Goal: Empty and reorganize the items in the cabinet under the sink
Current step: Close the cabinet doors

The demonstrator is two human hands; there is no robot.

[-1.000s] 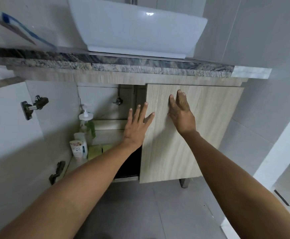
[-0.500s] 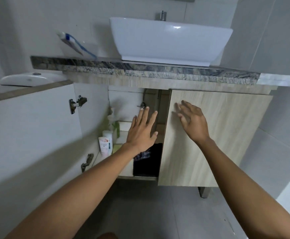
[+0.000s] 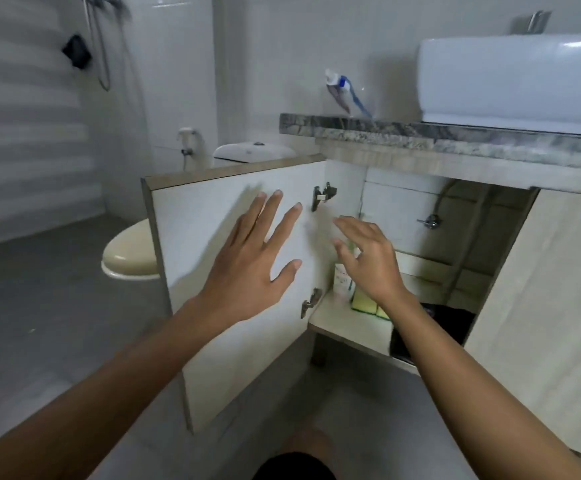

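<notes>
Head view: small white plastic bottles [image 3: 342,277] and yellow-green sponges [image 3: 365,303] stand at centre right on the pale cabinet shelf [image 3: 348,323]; judged light, rigid bottles best taken round the body, sponges soft. Right hand [image 3: 368,259] reaches toward them with fingers loosely curled, holding nothing; left hand [image 3: 251,268] hovers with fingers spread before the open white cabinet door [image 3: 192,237], contact unclear.

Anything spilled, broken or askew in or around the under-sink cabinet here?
Nothing stands out. The left cabinet door hangs open on both hinges, the bottles stand upright on the shelf beside the yellow sponges, and no spill shows. Both hands are empty; motion blur hides fine detail.
</notes>
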